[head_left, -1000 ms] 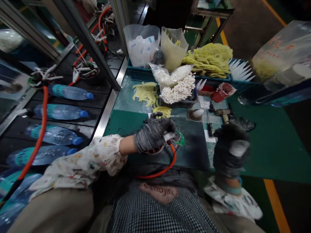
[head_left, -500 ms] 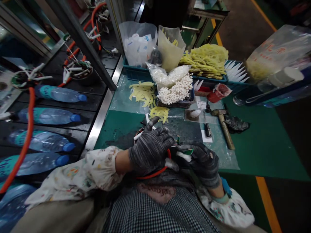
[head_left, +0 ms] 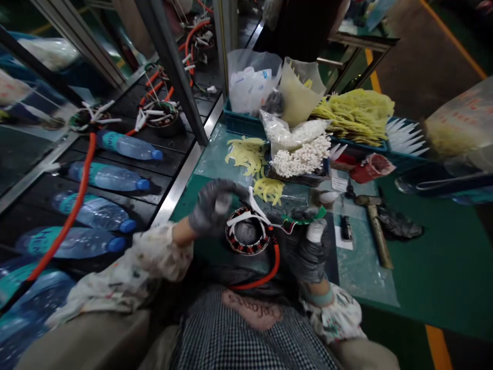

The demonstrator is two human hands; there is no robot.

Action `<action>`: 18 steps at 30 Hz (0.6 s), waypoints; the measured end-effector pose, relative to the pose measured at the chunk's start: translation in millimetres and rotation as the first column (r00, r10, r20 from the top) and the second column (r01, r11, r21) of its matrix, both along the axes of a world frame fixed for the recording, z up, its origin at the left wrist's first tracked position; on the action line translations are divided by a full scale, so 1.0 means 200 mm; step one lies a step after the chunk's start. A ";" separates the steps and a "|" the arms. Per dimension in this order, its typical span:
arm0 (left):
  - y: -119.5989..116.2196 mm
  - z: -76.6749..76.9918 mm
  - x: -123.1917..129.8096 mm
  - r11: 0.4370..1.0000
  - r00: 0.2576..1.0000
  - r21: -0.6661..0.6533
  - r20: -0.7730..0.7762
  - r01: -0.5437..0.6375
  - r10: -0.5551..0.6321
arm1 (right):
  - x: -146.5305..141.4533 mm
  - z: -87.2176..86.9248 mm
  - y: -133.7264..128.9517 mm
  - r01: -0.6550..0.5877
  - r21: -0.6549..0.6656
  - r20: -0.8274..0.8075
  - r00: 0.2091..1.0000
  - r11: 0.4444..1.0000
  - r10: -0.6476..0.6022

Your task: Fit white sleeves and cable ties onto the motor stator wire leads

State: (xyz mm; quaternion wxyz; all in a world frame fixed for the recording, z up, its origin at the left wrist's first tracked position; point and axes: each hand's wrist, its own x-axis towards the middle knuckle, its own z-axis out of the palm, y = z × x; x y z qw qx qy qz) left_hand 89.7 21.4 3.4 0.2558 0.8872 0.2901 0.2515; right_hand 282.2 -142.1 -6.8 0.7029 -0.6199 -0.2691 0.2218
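Leftmost, the left hand (head_left: 217, 205) curls at the wound ring's (head_left: 248, 249) ten o'clock; whether it pinches the white sleeving (head_left: 255, 205) I cannot tell. The ring lies between the hands, probably dense and stiff, best lifted by its outer rim. Towards three o'clock, the green board (head_left: 304, 222), thin, likely fragile, best held by its edges, is pinched by the right hand (head_left: 311, 246).

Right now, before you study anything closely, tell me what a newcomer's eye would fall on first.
Probably the ring of coils with the orange cable at its right, lying between the gloved left hand and the right hand, which holds a curved green board. Next, the row of bottles with blue caps, lying along the left. Then the heap of yellow pieces, at the back of the table.
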 end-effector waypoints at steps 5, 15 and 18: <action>0.35 -0.06 0.24 0.975 0.922 0.010 -0.321 -0.224 0.215 | -0.01 -0.04 -0.02 -0.163 -0.025 0.188 0.968 0.986 0.165; 0.46 -0.16 0.43 0.942 0.763 0.034 -0.577 -0.333 0.290 | 0.02 -0.10 -0.04 -0.210 0.016 0.301 0.933 0.977 0.196; 0.43 -0.16 0.38 0.935 0.756 0.047 -0.574 -0.352 0.314 | 0.01 -0.11 -0.04 -0.189 0.009 0.321 0.930 0.982 0.176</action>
